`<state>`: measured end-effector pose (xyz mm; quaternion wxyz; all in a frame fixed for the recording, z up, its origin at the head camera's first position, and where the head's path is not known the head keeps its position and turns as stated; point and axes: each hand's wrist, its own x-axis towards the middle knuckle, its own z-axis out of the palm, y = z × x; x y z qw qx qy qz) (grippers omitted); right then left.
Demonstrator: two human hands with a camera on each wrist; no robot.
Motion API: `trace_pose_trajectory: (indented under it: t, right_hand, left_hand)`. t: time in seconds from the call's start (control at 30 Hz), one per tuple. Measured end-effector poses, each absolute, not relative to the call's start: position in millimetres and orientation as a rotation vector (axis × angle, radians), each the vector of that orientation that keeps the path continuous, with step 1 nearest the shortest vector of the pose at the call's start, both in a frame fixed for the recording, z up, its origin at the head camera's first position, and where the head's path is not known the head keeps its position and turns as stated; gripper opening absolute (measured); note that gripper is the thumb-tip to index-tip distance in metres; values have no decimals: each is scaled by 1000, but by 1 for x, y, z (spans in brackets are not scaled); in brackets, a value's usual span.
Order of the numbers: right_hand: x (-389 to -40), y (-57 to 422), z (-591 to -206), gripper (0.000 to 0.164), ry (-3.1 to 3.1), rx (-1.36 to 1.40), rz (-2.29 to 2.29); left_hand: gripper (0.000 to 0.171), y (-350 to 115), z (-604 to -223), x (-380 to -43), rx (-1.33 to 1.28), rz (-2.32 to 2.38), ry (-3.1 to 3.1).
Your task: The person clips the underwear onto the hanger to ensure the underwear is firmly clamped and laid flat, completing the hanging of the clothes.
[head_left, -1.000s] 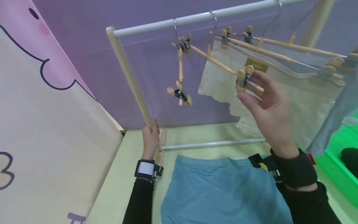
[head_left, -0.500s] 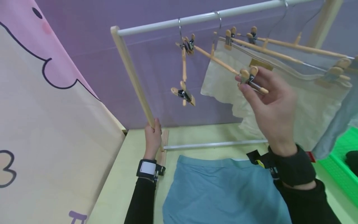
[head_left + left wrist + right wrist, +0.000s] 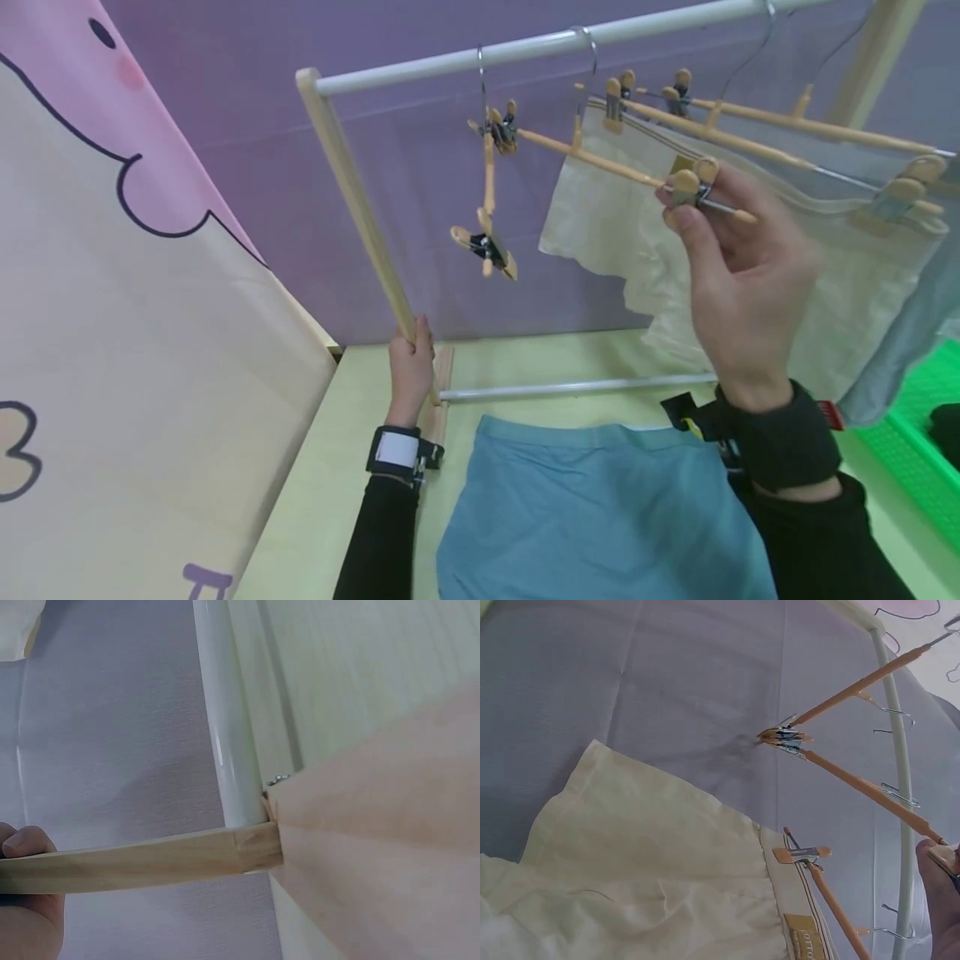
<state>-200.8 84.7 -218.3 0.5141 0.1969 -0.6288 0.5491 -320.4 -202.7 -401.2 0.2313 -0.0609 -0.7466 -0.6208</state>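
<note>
Table (image 3: 300, 500) bears rack (image 3: 525, 52) on far side; blue garment (image 3: 600, 508) lies flat on near side, not yet hung. Cream garment (image 3: 840, 292) and grey garment (image 3: 896, 358), on hangers (image 3: 750, 145) at right, appear done. Two bare hangers (image 3: 615, 167) at left hold no clothes. Left hand (image 3: 411, 375) clasps rack's left post (image 3: 352, 196); right hand (image 3: 757, 279) pinches clip (image 3: 684, 187) at near end of one bare hanger.

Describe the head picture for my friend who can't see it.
The right hand pinches a clip on a hanger, while the left hand grips the rack. Cream clothing hangs behind; blue clothing lies on the table, near a green basket.
</note>
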Motion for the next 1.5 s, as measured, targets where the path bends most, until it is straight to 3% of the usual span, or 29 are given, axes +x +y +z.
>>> trace_pose_trajectory:
  t: [0.8, 1.03, 1.27, 1.5]
  right_hand:
    - [-193, 90, -222, 21, -1186, 489, 1400]
    - [-192, 100, -221, 19, -1164, 480, 1332]
    - [-182, 103, -238, 21, -1186, 489, 1285]
    - [-172, 105, -259, 22, -1215, 560, 1336]
  left_hand:
    - [42, -209, -398, -318, -186, -1722, -2052]
    - [36, -212, -401, -319, -173, -1737, -2050]
    - [34, -210, -380, -305, -182, -1744, -2089]
    - [36, -218, -398, -319, -180, -1741, -2070]
